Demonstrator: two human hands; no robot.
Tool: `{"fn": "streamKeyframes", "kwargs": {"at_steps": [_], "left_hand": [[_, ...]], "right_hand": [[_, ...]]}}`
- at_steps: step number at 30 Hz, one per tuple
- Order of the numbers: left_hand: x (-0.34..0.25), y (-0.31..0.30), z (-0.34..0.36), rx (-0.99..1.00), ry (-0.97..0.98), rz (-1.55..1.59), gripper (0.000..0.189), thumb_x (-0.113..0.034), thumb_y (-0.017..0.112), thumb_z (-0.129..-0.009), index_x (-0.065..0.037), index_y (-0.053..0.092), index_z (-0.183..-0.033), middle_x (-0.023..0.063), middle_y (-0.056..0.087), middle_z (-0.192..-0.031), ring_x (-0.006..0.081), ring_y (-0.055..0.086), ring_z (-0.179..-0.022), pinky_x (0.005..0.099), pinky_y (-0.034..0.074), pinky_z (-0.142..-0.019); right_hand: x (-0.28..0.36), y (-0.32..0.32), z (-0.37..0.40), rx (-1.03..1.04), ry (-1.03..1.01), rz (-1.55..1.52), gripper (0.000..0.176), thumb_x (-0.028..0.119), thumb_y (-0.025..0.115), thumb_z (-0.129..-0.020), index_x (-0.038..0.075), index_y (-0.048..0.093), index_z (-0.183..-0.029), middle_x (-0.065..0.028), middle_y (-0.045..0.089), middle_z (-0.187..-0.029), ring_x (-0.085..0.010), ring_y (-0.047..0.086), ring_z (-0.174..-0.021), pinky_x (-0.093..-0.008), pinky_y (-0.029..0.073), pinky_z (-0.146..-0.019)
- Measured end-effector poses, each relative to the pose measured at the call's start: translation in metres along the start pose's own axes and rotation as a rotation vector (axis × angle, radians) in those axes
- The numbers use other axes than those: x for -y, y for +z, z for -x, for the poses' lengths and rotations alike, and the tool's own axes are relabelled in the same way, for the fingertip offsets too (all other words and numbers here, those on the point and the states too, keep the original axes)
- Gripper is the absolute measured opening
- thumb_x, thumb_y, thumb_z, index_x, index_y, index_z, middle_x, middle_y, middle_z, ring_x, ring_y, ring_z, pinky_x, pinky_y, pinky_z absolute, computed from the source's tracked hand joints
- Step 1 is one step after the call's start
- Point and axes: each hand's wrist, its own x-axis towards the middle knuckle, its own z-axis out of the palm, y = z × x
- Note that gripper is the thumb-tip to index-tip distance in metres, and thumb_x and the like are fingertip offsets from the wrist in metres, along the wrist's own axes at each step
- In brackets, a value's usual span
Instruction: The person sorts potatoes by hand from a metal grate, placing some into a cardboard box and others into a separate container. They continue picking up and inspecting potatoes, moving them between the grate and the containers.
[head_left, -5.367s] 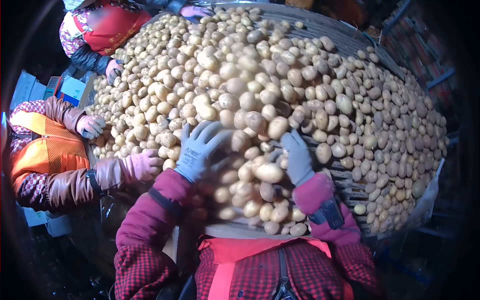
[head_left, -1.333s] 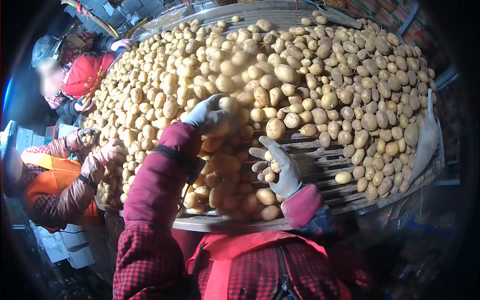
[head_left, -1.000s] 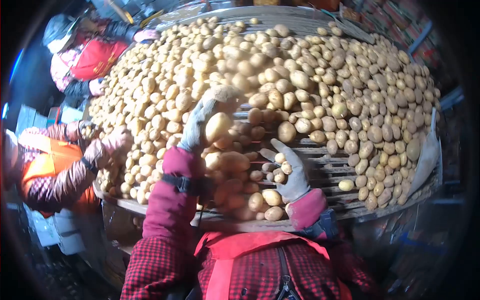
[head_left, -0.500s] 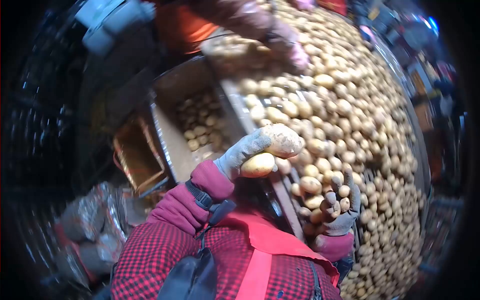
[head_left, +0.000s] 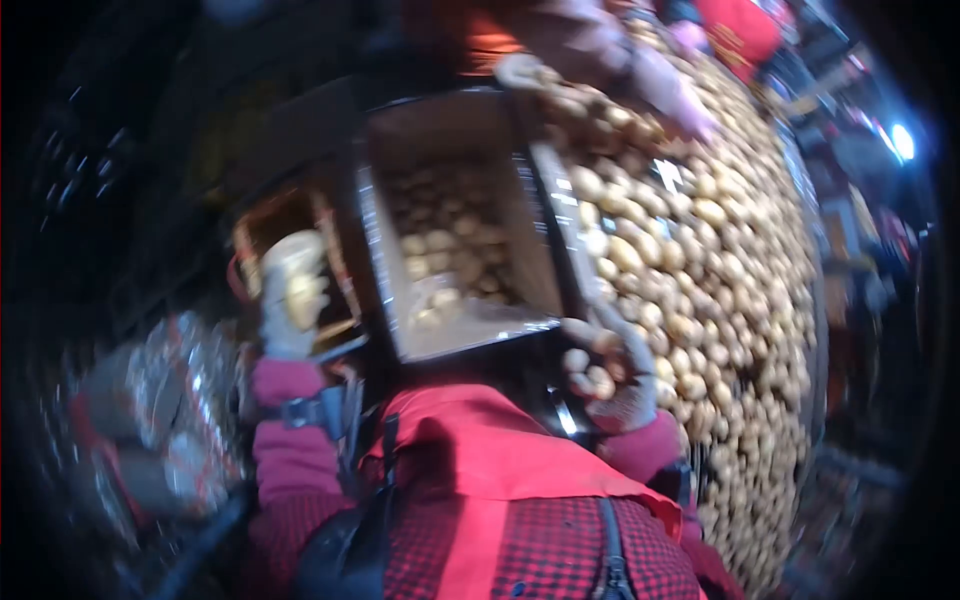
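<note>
My gloved left hand [head_left: 290,320] is over the small orange-rimmed bin [head_left: 335,235] on the left, its fingers wrapped round potatoes [head_left: 302,290], blurred by motion. My gloved right hand [head_left: 628,385] is at the near right corner of the large box, beside the potato heap. Small potatoes [head_left: 600,382] show between its curled fingers; how many is hard to make out. The large box [head_left: 540,265] stands in the middle, with potatoes [head_left: 440,255] lying inside it.
A wide heap of potatoes [head_left: 720,270] spreads over the sorting table on the right. Another person's pink-gloved hand [head_left: 680,100] reaches over its far end. Plastic-wrapped bundles [head_left: 165,400] lie at the lower left.
My left hand has swung left with its potatoes, from beside the heap to over the small bin. My right hand has moved left and up, off the heap toward the large box. The view has turned.
</note>
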Motion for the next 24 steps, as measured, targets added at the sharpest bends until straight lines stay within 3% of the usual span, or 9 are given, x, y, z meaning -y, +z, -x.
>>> {"fn": "streamKeyframes", "kwargs": {"at_steps": [3, 4, 6, 8, 13, 15, 19, 22, 24], "left_hand": [[0.019, -0.093, -0.055, 0.165, -0.045, 0.069, 0.053, -0.047, 0.055, -0.104, -0.008, 0.058, -0.139, 0.0071, 0.071, -0.112, 0.0184, 0.068, -0.082, 0.0275, 0.057, -0.065], [0.020, -0.081, -0.057, -0.245, -0.100, 0.039, 0.047, -0.044, 0.060, -0.101, -0.011, 0.062, -0.134, 0.0037, 0.070, -0.111, 0.0209, 0.068, -0.090, 0.0286, 0.059, -0.074], [0.047, -0.109, -0.082, -0.331, 0.054, -0.019, 0.056, -0.038, 0.066, -0.097, -0.012, 0.050, -0.144, 0.0084, 0.059, -0.138, 0.0247, 0.061, -0.118, 0.0342, 0.057, -0.087], [0.016, -0.015, -0.058, -0.622, -0.150, -0.227, 0.062, -0.034, 0.062, -0.101, -0.016, 0.038, -0.157, 0.0157, 0.048, -0.151, 0.0294, 0.047, -0.137, 0.0418, 0.041, -0.112], [0.026, 0.083, -0.091, -0.080, 0.601, -0.706, 0.060, -0.019, 0.056, -0.105, -0.001, 0.033, -0.157, 0.0252, 0.047, -0.151, 0.0304, 0.049, -0.136, 0.0400, 0.041, -0.113], [0.030, 0.150, -0.085, 0.258, 0.561, -0.518, 0.056, -0.013, 0.058, -0.102, 0.001, 0.038, -0.154, 0.0218, 0.049, -0.149, 0.0291, 0.048, -0.138, 0.0390, 0.038, -0.116], [0.047, 0.279, -0.006, 0.830, 0.728, -0.977, 0.050, -0.011, 0.064, -0.098, 0.001, 0.052, -0.145, 0.0170, 0.055, -0.145, 0.0275, 0.052, -0.134, 0.0402, 0.039, -0.115], [0.092, 0.330, 0.027, 1.315, 1.069, -1.032, 0.058, -0.019, 0.073, -0.089, -0.004, 0.057, -0.142, 0.0210, 0.060, -0.139, 0.0407, 0.056, -0.130, 0.0475, 0.043, -0.111], [0.105, 0.371, 0.074, 1.612, 1.064, -1.006, 0.063, -0.015, 0.075, -0.075, -0.010, 0.059, -0.136, 0.0194, 0.060, -0.133, 0.0401, 0.057, -0.122, 0.0465, 0.044, -0.107]], "right_hand": [[0.001, -0.004, -0.003, 0.151, 0.131, -0.126, 0.050, 0.015, 0.050, -0.105, 0.014, 0.044, -0.155, -0.0213, 0.058, -0.135, -0.0179, 0.066, -0.089, -0.0226, 0.050, -0.063], [0.002, 0.000, 0.002, 0.154, 0.122, -0.088, 0.051, 0.015, 0.050, -0.105, 0.014, 0.042, -0.155, -0.0202, 0.057, -0.137, -0.0174, 0.065, -0.090, -0.0229, 0.050, -0.065], [-0.004, -0.010, 0.010, 0.209, 0.080, -0.114, 0.051, 0.017, 0.049, -0.107, 0.016, 0.039, -0.157, -0.0159, 0.055, -0.138, -0.0182, 0.061, -0.102, -0.0244, 0.049, -0.076], [-0.002, -0.015, 0.014, 0.085, 0.112, -0.282, 0.051, 0.026, 0.049, -0.108, 0.016, 0.039, -0.157, -0.0145, 0.055, -0.138, -0.0190, 0.060, -0.103, -0.0255, 0.049, -0.077], [-0.011, -0.035, 0.031, -0.148, 0.007, -0.251, 0.051, 0.036, 0.053, -0.106, 0.012, 0.047, -0.151, -0.0201, 0.062, -0.128, -0.0200, 0.068, -0.089, -0.0245, 0.054, -0.063], [-0.012, -0.037, 0.038, -0.208, -0.016, -0.223, 0.052, 0.034, 0.050, -0.107, 0.010, 0.046, -0.153, -0.0245, 0.063, -0.126, -0.0186, 0.069, -0.082, -0.0215, 0.055, -0.058], [-0.017, -0.054, 0.048, -0.167, -0.079, -0.309, 0.051, 0.029, 0.046, -0.109, 0.006, 0.043, -0.154, -0.0243, 0.062, -0.128, -0.0195, 0.068, -0.086, -0.0227, 0.057, -0.061], [-0.012, -0.066, 0.062, -0.146, -0.183, -0.222, 0.050, 0.035, 0.049, -0.109, 0.009, 0.043, -0.151, -0.0150, 0.060, -0.129, -0.0159, 0.064, -0.088, -0.0234, 0.052, -0.066], [-0.015, -0.082, 0.076, -0.207, -0.241, -0.390, 0.048, 0.018, 0.045, -0.109, 0.008, 0.040, -0.156, -0.0180, 0.057, -0.135, -0.0148, 0.063, -0.092, -0.0211, 0.053, -0.068]]}}
